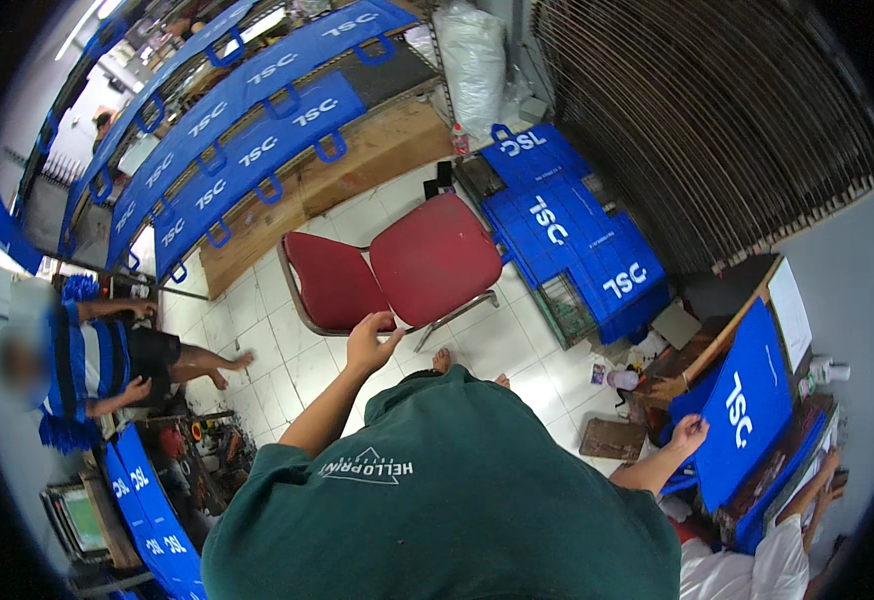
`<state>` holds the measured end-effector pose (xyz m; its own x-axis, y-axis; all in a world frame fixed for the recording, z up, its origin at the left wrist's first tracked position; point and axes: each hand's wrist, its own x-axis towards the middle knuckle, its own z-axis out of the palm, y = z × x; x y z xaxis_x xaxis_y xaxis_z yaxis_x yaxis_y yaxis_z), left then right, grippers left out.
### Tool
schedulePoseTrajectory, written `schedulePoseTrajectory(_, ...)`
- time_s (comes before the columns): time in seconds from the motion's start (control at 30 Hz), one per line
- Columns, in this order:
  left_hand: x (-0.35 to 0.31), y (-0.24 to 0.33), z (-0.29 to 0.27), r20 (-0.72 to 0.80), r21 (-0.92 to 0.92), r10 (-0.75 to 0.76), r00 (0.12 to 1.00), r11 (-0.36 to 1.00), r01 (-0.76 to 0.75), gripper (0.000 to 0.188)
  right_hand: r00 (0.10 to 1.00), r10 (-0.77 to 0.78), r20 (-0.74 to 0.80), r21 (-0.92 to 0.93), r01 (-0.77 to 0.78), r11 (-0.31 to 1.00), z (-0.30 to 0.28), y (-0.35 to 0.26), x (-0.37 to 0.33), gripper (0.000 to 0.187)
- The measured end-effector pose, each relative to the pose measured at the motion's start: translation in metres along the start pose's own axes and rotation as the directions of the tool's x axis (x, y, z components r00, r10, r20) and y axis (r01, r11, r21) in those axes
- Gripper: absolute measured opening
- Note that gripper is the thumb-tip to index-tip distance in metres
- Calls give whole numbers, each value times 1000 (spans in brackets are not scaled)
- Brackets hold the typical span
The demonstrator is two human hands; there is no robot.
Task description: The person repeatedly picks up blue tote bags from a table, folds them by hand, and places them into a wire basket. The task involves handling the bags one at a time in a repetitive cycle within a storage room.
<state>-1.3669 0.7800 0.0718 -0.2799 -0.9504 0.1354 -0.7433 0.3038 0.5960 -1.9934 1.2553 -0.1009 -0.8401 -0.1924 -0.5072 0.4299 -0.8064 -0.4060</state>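
Observation:
My left hand (369,345) is raised in front of the red padded chair (435,262), with thumb and fingers apart and nothing between them. In the picture it overlaps the chair's near edge; whether it touches is unclear. On the other side, my right hand (690,433) is beside the left edge of a blue bag panel with white print (747,400). Its fingers are curled in, and what they hold, if anything, is hidden. The chair stands on white floor tiles, its seat and backrest both visible.
Blue printed bags (547,222) cover a low table beyond the chair. More hang in rows (257,150) over a wooden bench at far left. A seated person in a striped shirt (92,350) is at left; a person in white (757,570) is at lower right. A rack (707,110) fills the far right.

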Motion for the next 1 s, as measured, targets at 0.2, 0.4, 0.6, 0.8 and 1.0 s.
schedulePoseTrajectory(0.2, 71, -115, -50, -521, 488, -421, 743, 568, 663, 87, 936, -257, 242, 4, 263, 965, 135, -5, -87, 22)
schedulePoseTrajectory(0.4, 83, -220, -7, -216, 79, -584, 783, 788, 610, 86, 832, -434, 345, -74, 485, 871, 260, 9, -166, 20)
schedulePoseTrajectory(0.6, 81, -190, -29, -276, 147, -666, 693, 683, 715, 69, 663, -475, 578, -71, 621, 780, 380, 76, -221, 11)
schedulePoseTrajectory(0.8, 63, -234, -67, -315, 289, -736, 599, 527, 799, 71, 687, -326, 650, -137, 528, 838, 427, 162, -278, 7)
schedulePoseTrajectory(1.0, 49, -241, -100, -437, 388, -697, 568, 424, 819, 74, 744, -164, 648, -231, 397, 888, 445, 242, -299, 9)
